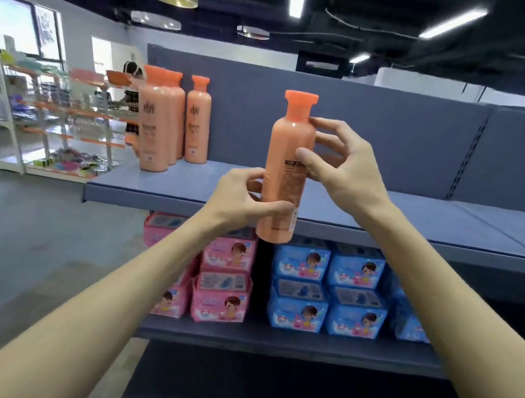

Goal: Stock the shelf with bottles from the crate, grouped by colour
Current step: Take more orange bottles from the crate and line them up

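both hands, left hand (pixel 244 196) and right hand (pixel 342 162), grip an orange bottle (pixel 287 168) upright before the shelf (pixel 386 215), apparently turning its label forward before setting it beside the orange bottles (pixel 171 120).

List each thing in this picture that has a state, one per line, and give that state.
Held orange bottle: upright, capped, in the air in front of the top shelf.
Left hand: grips the bottle's lower part.
Right hand: pinches its upper part.
Shelved orange bottles: upright, capped, grouped at the left end of the shelf.
Pink packs: stacked on the lower shelf.
Blue packs: stacked beside them.
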Available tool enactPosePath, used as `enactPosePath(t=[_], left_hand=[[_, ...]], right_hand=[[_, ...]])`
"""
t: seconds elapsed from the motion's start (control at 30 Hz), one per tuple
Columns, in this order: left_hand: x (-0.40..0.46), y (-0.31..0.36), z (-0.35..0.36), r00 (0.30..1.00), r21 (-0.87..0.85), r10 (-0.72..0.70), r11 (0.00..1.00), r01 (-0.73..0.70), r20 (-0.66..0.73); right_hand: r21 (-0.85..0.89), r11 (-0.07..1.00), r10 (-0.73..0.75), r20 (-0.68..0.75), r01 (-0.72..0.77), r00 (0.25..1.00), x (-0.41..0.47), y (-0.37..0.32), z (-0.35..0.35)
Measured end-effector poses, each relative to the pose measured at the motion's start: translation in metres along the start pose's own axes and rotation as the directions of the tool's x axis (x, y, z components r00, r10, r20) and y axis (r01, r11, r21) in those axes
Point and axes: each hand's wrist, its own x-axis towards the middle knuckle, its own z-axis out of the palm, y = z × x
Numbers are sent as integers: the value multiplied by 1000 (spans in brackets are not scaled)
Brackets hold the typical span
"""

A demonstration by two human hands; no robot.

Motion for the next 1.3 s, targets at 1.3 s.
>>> enactPosePath(t=[1.3], left_hand=[[36, -75, -65, 874, 402, -198, 828, 391, -443]], right_hand=[[-285, 954, 153, 181, -97, 972, 135, 7, 138]])
